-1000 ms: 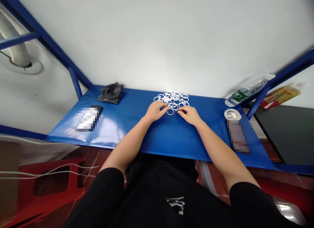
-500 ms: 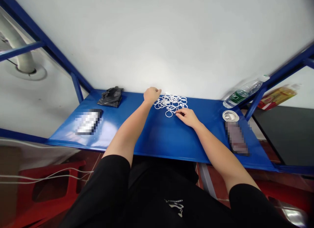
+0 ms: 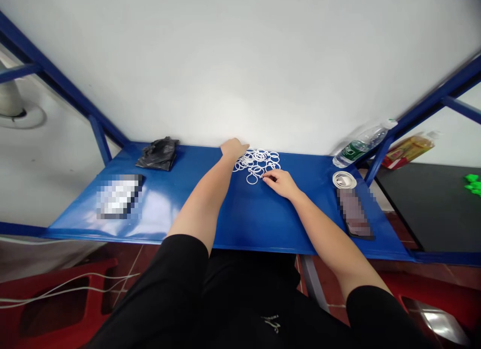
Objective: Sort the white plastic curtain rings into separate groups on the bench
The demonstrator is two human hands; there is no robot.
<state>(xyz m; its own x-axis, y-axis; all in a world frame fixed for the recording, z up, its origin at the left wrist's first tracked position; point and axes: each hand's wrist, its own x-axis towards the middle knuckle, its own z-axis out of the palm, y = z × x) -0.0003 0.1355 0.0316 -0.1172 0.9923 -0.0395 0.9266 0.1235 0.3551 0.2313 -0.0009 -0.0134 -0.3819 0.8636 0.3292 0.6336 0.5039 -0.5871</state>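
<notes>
Both hands at pile of white rings [image 3: 259,161] on blue tabletop [image 3: 225,213], against back wall.
Left hand [image 3: 233,148] curled, grip hidden; right hand [image 3: 278,181] pinches front ring [image 3: 252,179]. Rings likely light, thin, snag-prone; grab by rim.

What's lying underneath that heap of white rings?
The white rings lie straight on the blue table, which shows through their loops. The left hand covers the heap's far left edge, and the right hand touches its near side, hiding what is beneath them.
</notes>
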